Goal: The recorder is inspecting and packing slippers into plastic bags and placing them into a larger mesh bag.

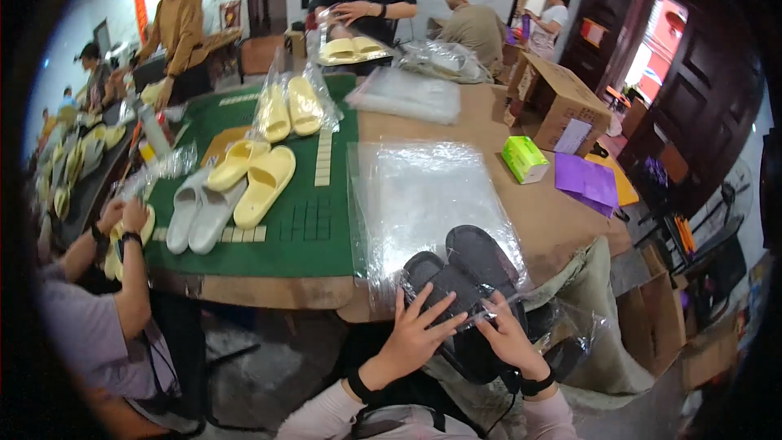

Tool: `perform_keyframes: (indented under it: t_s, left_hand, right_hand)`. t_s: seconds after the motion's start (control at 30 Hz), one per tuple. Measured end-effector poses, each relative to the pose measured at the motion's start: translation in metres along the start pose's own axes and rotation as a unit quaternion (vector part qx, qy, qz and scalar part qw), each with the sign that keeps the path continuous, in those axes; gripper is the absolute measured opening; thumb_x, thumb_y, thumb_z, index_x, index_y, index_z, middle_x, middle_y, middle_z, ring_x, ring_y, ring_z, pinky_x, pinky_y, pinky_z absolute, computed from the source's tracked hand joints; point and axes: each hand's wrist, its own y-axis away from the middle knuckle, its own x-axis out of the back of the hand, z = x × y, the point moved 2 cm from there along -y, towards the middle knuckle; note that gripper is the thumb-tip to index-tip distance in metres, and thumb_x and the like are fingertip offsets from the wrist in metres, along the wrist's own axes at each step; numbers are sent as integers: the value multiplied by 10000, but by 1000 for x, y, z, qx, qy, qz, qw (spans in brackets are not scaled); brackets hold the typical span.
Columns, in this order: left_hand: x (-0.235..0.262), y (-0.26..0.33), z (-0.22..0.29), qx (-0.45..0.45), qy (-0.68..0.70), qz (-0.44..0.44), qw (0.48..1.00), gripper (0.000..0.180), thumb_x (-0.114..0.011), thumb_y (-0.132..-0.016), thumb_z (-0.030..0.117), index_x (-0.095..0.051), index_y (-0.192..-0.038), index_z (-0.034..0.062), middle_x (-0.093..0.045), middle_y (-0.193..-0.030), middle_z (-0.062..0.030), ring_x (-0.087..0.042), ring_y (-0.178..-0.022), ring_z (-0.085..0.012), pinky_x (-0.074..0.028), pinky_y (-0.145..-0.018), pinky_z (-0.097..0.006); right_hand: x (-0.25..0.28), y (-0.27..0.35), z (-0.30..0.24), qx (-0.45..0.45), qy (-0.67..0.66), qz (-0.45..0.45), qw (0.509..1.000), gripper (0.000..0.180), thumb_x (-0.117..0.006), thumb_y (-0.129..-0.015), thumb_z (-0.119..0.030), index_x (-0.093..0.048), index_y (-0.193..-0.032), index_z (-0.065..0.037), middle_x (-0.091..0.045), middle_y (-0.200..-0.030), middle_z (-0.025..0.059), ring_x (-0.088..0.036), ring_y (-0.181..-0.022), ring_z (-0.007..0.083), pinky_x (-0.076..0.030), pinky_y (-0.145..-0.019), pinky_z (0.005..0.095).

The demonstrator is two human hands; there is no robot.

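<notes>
A pair of black slippers (pixel 481 258) lies in front of me at the table's near edge, toes tilted away, partly under a clear plastic bag (pixel 582 322). My left hand (pixel 417 341) rests over the left slipper and the film, its fingers spread. At the slippers' right side, my right hand (pixel 513 341) grips the film, thumb and fingers bent around its edge. Some of its fingertips are hidden by the slippers and wrinkled plastic. Under the slippers' toes, a stack of flat clear bags (pixel 428 187) covers part of the table.
Yellow slippers (pixel 267 183) and grey slippers (pixel 199 210) lie on a green mat (pixel 326 232) to the left. Beyond the stack are a green packet (pixel 524 160), purple paper (pixel 585 183) and an open carton (pixel 562 102). Co-workers handle slippers at the left (pixel 122 228) and across the table (pixel 362 4).
</notes>
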Motion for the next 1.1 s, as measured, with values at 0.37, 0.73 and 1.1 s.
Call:
perform_keyframes:
  t_s: [0.37,0.73,1.1]
  left_hand:
    - [-3,-5,-7,-48,147,-89,984,336,-606,-867,111,-642,-1190,195,-452,-1402,-81,-330,-1338,-355,-188,-1096,-524]
    - [-22,24,-31,53,12,-46,997,334,-599,-889,169,-616,-1220,208,-392,-1431,-115,-295,-1342,-377,-225,-1074,-529]
    - [-37,26,-55,55,108,-58,991,425,-556,-900,105,-546,-1300,248,-312,-1487,-90,-282,-1351,-377,-278,-1070,-461]
  right_hand:
    - [-28,-71,21,70,50,97,992,486,-538,-931,-243,-431,-1313,37,-254,-1425,334,-269,-1331,449,-284,-1071,433]
    - [-17,-29,39,48,382,-25,922,826,-730,-664,-567,-433,-1373,-264,-174,-1504,208,-75,-1380,472,-75,-1037,688]
    - [-37,-35,40,-58,308,25,949,801,-698,-746,-438,-324,-1436,-282,-290,-1483,131,-202,-1364,422,-163,-1029,664]
